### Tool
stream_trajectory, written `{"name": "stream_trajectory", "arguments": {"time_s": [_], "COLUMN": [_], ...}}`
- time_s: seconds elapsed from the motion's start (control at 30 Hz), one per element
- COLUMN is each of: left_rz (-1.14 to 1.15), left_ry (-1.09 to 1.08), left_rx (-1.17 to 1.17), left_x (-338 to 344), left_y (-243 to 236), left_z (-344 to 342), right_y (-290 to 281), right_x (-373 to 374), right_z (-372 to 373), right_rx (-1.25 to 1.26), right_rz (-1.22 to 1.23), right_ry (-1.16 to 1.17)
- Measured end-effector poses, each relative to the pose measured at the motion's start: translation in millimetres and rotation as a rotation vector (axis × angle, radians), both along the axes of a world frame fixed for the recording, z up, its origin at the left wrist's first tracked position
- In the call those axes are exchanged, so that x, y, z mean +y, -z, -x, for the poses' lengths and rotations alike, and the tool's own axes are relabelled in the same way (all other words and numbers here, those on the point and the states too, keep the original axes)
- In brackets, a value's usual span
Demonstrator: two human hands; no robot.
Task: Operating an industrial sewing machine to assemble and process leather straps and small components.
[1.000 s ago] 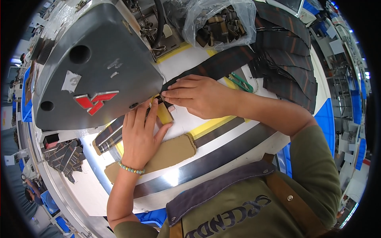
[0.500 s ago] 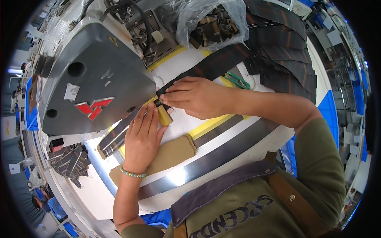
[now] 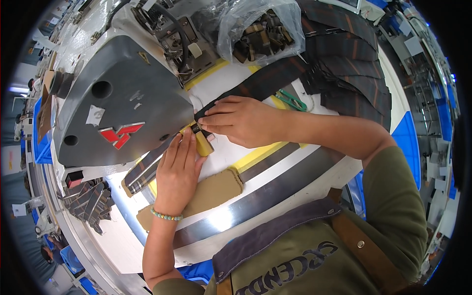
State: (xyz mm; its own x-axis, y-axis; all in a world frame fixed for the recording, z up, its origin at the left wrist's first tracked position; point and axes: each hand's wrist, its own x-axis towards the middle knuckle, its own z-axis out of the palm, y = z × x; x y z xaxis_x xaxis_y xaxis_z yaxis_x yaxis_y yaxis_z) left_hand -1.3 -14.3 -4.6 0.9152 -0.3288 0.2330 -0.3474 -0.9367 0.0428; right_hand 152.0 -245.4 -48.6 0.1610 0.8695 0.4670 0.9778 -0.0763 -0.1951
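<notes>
The left hand (image 3: 177, 172) lies flat, fingers straight and gripping nothing visible, just left of a yellow block (image 3: 204, 145) by a grey machine's (image 3: 123, 105) right corner. The right hand (image 3: 241, 120), fingers bent together, rests on a dark plaid strip (image 3: 268, 77) stretching far right; whether it pinches, I cannot tell.

A left hand (image 3: 177, 172) lies against a yellow block (image 3: 204, 145) and a right hand (image 3: 243, 122) rests on a dark plaid strip (image 3: 268, 78), beside a grey machine (image 3: 125, 105).
</notes>
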Motion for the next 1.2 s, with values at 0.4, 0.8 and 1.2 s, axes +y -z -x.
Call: {"name": "stream_trajectory", "arguments": {"time_s": [0.4,0.8,1.2], "left_rz": [-0.014,0.036,0.026], "left_ry": [-0.043,-0.141,-0.1], "left_rx": [0.003,0.133,0.047], "left_x": [9.9,14.8,14.1], "left_y": [3.4,-1.5,5.4], "left_z": [-19.1,-28.0,-28.8], "right_y": [2.8,0.7,-10.6], "right_x": [14.8,21.4,19.2], "right_z": [-24.3,-37.7,-32.7], "right_rx": [-0.068,-0.142,-0.128], "right_rz": [-0.022,-0.203,-0.115], "right_ry": [0.028,0.058,-0.094]}}
